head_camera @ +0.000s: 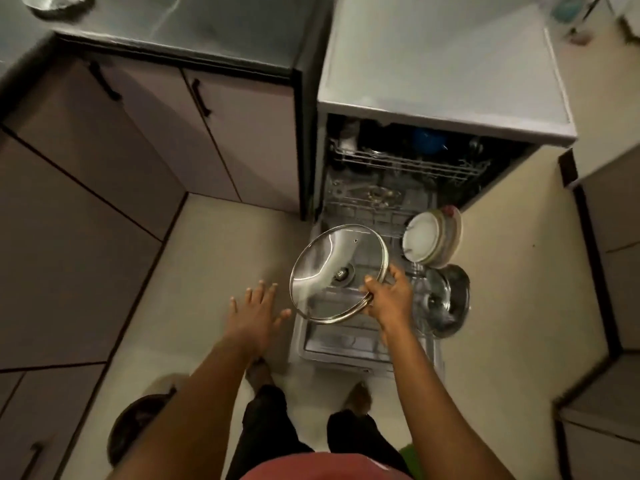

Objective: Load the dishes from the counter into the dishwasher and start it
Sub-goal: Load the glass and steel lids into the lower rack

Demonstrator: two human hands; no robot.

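Right grip (388, 299) holds the glass lid (332, 268) by its rim, angled for the rack (374, 220) below; left grip (256, 306) empty, spread

No text, label, brand or number can be read anywhere in view. A faint row of marks just inside the rim of the glass lid (337, 271) may be print, but it is too blurred to make out.
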